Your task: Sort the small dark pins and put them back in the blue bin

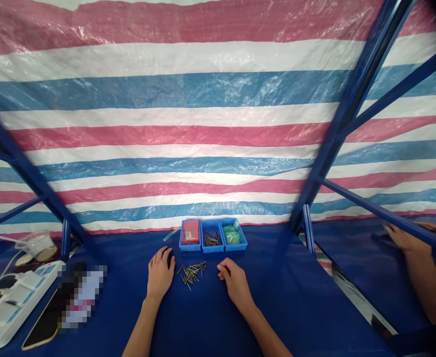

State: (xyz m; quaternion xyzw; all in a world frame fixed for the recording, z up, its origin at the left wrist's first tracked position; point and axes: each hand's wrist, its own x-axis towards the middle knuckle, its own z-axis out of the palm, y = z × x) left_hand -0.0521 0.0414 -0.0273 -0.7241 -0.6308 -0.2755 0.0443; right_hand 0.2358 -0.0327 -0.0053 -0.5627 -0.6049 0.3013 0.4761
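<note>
My left hand (159,273) lies flat on the blue tabletop, fingers stretched forward and holding nothing. Just to its right is a loose pile of brass-coloured screws (191,272). On the pile's other side rests my right hand (234,282), fingers curled in loosely, with nothing visible in them. Three joined blue bins stand behind the pile. A red packet (191,231) is in the left bin (190,248), darker screws (212,239) fill the middle bin (213,249), and small green plastic bags (232,234) lie in the right bin (235,247).
A small clear plastic piece (171,234) lies left of the bins. Far left are a white power strip (24,302) with cables and a phone (48,317). Blue metal frame posts (314,163) flank the table before a striped sheet (188,134). Another person's hands (411,243) are at right.
</note>
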